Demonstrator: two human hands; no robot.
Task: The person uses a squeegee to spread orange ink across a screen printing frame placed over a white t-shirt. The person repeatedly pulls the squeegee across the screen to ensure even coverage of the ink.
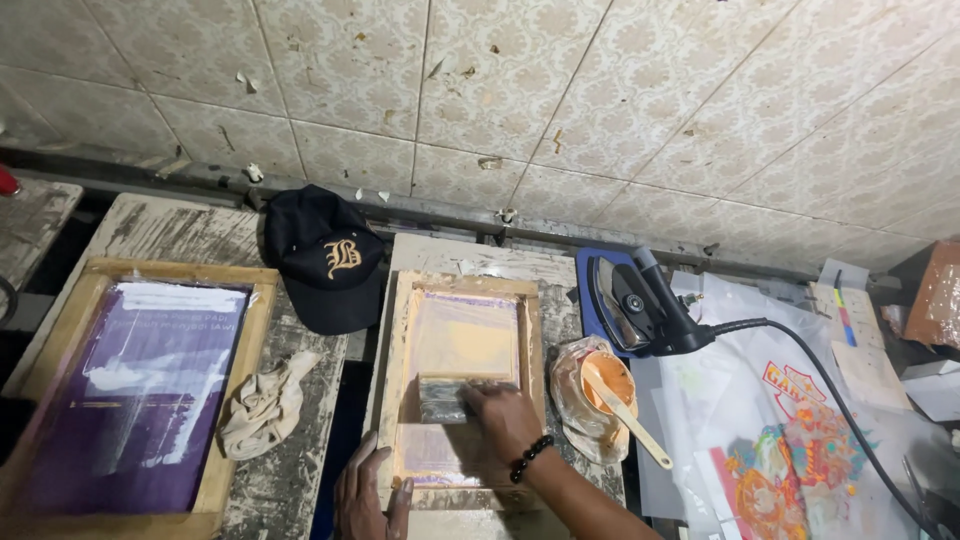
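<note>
Squeegee (pixel 445 398) sits crosswise mid-screen, right hand (pixel 503 420) fingers clenched on it; left hand (pixel 368 495) lies flat on the wooden frame (pixel 534 340) corner. Ink tub (pixel 600 385) crowds the frame's right edge.

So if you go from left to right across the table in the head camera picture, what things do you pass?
Purple screen frame → crumpled rag → black cap → small wooden frame → cup of orange paint → iron → colourful printed sheets.

Two wooden-framed printing screens: purple one (pixel 135 385) at left, orange-stained one (pixel 462 375) at centre.
</note>
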